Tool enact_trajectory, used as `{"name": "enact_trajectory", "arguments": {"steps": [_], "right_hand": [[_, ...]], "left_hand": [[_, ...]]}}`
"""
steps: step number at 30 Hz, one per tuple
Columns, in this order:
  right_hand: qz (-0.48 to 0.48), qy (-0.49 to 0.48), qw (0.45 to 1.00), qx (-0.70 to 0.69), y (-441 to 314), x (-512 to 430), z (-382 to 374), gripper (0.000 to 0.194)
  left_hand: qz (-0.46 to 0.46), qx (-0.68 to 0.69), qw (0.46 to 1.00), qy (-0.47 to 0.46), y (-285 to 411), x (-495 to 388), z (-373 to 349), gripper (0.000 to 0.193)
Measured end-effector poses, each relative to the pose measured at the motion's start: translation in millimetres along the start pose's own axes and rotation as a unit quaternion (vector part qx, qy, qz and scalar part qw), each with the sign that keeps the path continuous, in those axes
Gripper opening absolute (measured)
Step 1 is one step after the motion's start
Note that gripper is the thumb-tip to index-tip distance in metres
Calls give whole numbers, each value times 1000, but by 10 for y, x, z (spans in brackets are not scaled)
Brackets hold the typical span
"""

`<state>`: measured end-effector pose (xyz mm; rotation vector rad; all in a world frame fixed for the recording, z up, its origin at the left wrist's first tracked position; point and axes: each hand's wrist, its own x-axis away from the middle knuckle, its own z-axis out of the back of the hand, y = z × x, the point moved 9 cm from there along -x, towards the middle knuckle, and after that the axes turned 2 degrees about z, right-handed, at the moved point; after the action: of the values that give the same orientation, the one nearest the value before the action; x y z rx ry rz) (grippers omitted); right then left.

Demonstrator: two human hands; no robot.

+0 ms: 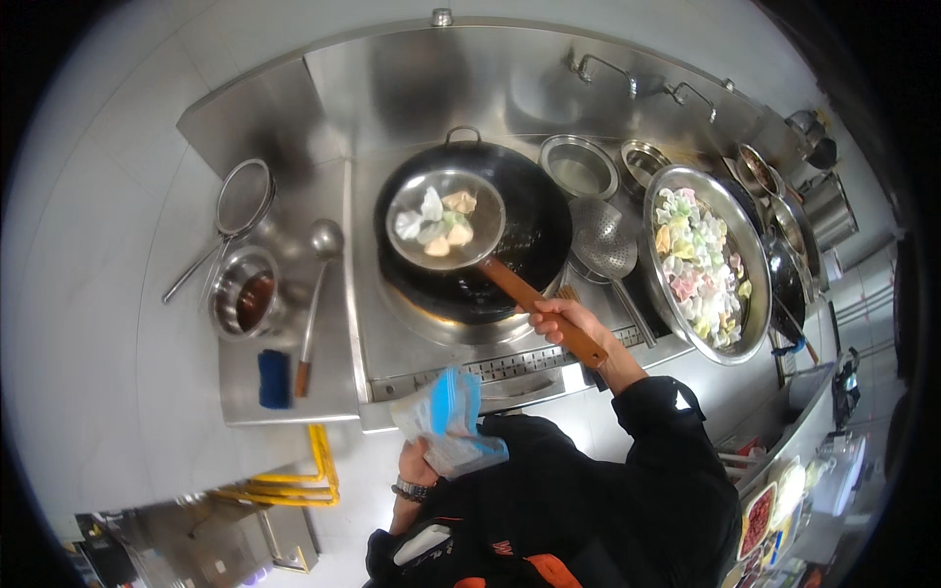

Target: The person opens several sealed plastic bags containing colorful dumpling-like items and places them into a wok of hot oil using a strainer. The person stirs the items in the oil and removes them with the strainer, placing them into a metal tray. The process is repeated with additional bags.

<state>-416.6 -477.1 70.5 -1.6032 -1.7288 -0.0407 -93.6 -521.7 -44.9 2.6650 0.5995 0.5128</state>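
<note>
My right hand [570,323] grips the wooden handle of a round skimmer [481,235] with a shallow bowl. In it lie several pale curled crackers [434,220], white, green and peach. The skimmer is over a black wok [540,198] on the range; a dark, shiny patch shows inside the wok. Low in front of my body, my left hand [417,463] holds a clear plastic bag [467,448] with blue areas; its contents are unclear. To the right of the wok, a large steel basin [764,294] holds a heap of pastel puffed crackers [691,272].
A perforated ladle [606,239] rests between wok and basin. Behind it stands a steel pot [581,140] of liquid. On the left counter are a mesh strainer [246,195], a bowl [223,301] with brown liquid, a ladle [327,239] and a blue cloth [274,378]. Taps [606,62] project from the backsplash.
</note>
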Motion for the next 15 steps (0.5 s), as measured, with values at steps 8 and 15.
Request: {"name": "enact_trajectory", "arguments": {"steps": [8, 15], "right_hand": [[104, 47, 993, 32, 1, 853, 139, 38], [77, 39, 996, -20, 150, 920, 374, 34]], "left_hand": [[-11, 21, 1000, 21, 332, -156, -129, 70], [25, 51, 994, -90, 181, -462, -603, 78]]}}
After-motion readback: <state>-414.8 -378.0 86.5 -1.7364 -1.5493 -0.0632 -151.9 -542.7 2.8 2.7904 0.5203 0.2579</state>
